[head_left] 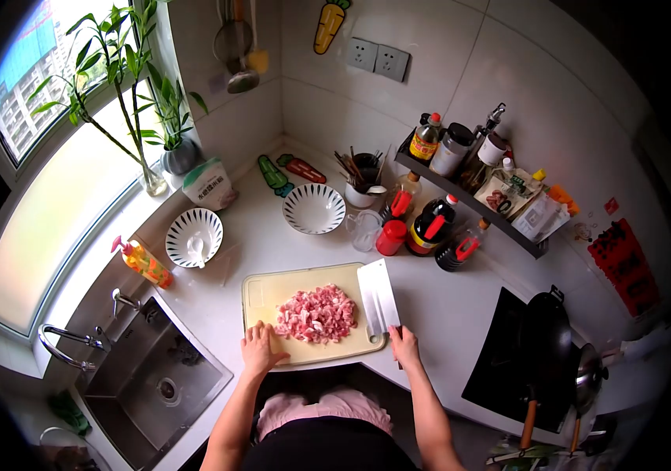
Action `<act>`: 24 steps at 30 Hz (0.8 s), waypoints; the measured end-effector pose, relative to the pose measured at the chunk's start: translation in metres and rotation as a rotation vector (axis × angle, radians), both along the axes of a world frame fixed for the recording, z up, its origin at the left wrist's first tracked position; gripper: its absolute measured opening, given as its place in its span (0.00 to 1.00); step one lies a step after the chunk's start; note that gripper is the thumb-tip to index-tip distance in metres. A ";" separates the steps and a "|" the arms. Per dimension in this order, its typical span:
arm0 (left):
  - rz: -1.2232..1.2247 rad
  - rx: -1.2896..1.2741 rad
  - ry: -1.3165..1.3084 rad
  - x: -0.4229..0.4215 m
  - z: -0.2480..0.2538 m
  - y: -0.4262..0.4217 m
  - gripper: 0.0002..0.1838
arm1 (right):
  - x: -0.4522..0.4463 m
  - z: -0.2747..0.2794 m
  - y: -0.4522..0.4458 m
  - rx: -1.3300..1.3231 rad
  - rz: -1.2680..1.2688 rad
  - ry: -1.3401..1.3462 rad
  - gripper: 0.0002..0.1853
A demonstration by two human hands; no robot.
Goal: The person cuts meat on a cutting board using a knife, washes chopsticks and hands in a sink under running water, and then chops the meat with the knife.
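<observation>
Chopped raw meat (317,314) lies in a loose heap on a cream cutting board (265,284). My left hand (261,348) rests on the board's near left corner, fingers spread, thumb pointing towards the meat. At the board's right side, my right hand (404,348) is wrapped round the dark handle of a cleaver (378,297). The broad blade points away from me and overlaps the board's right edge, apart from the meat. Whether the blade touches the board, I cannot tell.
A steel sink (139,385) is at the left, a black hob with a wok (546,334) at the right. Behind the board stand a striped bowl (314,209), another bowl with a white spoon (195,237), a glass jug (363,230) and sauce bottles (433,226). A seasoning shelf (473,206) hangs above.
</observation>
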State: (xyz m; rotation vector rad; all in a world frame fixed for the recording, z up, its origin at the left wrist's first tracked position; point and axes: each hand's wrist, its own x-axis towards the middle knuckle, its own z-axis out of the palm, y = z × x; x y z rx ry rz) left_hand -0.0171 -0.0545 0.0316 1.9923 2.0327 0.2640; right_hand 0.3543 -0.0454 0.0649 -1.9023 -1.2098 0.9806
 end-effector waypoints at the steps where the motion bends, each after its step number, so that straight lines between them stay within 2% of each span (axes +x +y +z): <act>1: -0.003 -0.001 0.005 -0.001 -0.001 0.000 0.52 | 0.005 -0.019 -0.004 -0.044 -0.001 0.018 0.19; 3: 0.001 -0.006 0.009 0.000 -0.002 -0.001 0.52 | 0.009 -0.033 -0.001 -0.092 0.006 0.035 0.19; 6: -0.017 -0.011 0.012 -0.004 0.000 -0.001 0.51 | -0.014 -0.033 0.008 -0.211 -0.029 0.397 0.20; 9: -0.023 -0.018 0.009 -0.002 -0.001 0.000 0.52 | -0.054 -0.047 0.026 -0.169 0.116 0.124 0.21; 11: -0.013 -0.025 0.022 -0.003 -0.003 0.000 0.52 | -0.070 -0.063 0.032 0.124 0.227 -0.235 0.22; 12: -0.004 -0.020 0.024 -0.004 -0.004 0.001 0.52 | -0.076 -0.052 0.030 0.283 0.255 -0.392 0.22; 16: -0.012 -0.006 0.001 -0.004 -0.005 -0.003 0.52 | -0.092 0.033 0.019 0.203 0.384 -0.569 0.21; 21: -0.018 0.018 -0.013 -0.004 -0.005 -0.004 0.50 | -0.101 0.079 0.023 0.295 0.363 -0.509 0.20; 24: -0.013 0.026 -0.005 -0.009 -0.005 0.009 0.46 | -0.099 0.076 0.033 0.308 0.287 -0.498 0.20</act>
